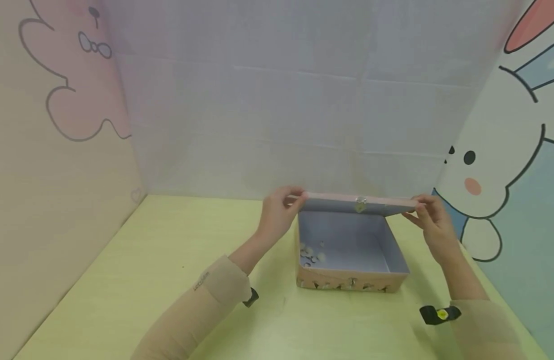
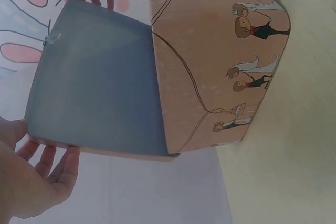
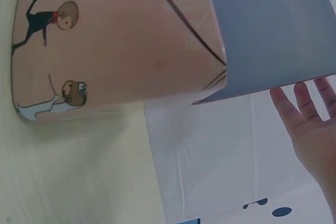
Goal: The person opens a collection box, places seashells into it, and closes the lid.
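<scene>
A pink box (image 1: 326,279) with cartoon figures on its sides stands on the table, its hinged lid (image 1: 331,203) raised partway. At the lid's front left corner, my left hand (image 1: 279,210) pinches the edge between thumb and fingers. My right hand (image 1: 434,225) grips the opposite corner, with fingertips along the lid's side edge in the right wrist view. A metal clasp (image 1: 360,202) sits mid-edge on the lid. Inside the grey-blue interior (image 1: 349,245), several small pale round pieces (image 1: 310,253) lie in the left part; their kind is too small to tell.
The box rests on a pale yellow-green tabletop (image 1: 146,280). Behind it rises a plain whitish sheet (image 1: 295,100). A wall with a pink cartoon animal (image 1: 83,95) stands at left, and one with a white cartoon rabbit (image 1: 493,175) at right.
</scene>
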A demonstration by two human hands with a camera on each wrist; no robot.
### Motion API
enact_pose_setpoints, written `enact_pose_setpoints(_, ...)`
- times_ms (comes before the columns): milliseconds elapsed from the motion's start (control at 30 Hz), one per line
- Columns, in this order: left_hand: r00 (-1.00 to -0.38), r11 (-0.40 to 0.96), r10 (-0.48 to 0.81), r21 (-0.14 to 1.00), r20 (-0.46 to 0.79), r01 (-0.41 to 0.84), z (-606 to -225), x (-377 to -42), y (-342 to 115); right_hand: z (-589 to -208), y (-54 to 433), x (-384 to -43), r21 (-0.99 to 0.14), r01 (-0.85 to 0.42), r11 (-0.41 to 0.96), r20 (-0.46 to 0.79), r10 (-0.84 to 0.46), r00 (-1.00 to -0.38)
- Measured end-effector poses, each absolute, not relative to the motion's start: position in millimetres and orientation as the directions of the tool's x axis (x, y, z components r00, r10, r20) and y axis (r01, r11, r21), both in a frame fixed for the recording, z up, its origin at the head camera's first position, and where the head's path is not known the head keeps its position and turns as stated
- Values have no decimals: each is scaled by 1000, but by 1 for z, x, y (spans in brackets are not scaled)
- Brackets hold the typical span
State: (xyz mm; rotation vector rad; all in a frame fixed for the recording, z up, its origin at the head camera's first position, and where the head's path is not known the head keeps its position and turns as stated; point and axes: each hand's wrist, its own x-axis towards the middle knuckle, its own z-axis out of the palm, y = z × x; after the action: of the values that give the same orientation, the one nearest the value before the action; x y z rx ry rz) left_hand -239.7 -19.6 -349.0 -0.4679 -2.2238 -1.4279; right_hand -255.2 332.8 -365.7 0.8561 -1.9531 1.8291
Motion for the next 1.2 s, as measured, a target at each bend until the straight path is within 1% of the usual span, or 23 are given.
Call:
enact_pose_setpoints(167,-830,411,51,746,555,524,-356,-240,-22,-371,338,-257,-776,-631,-1,613,-241,-753)
enact_pose_setpoints(300,-829,401,79,744,554,535,-362,-239,-25,-374,344,-255,-786,-617,37,586,-269,-764)
enact_pose_setpoints(433,-819,387,105,735,565,557,-368,-234,-26,-377,350,-253,-792,-595,137,543,-290,-788)
enact_pose_setpoints(567,-789,404,124,695,602,594,-374,-231,-28,-380,357,-250,-784,-578,226,500,-322,-804)
enact_pose_setpoints(733,-756,403,155,658,635,636,-383,-227,-31,-383,365,-247,-732,-574,366,467,-344,-815)
enact_pose_setpoints(867,-737,398,193,635,648,662,-391,-225,-34,-383,369,-244,-692,-570,443,463,-334,-821)
enact_pose_setpoints(1033,-716,417,234,597,658,686,-396,-222,-36,-384,372,-241,-689,-558,462,452,-328,-829)
enact_pose_setpoints(1200,-700,451,262,557,664,697,-401,-218,-37,-385,375,-237,-706,-556,438,435,-352,-829)
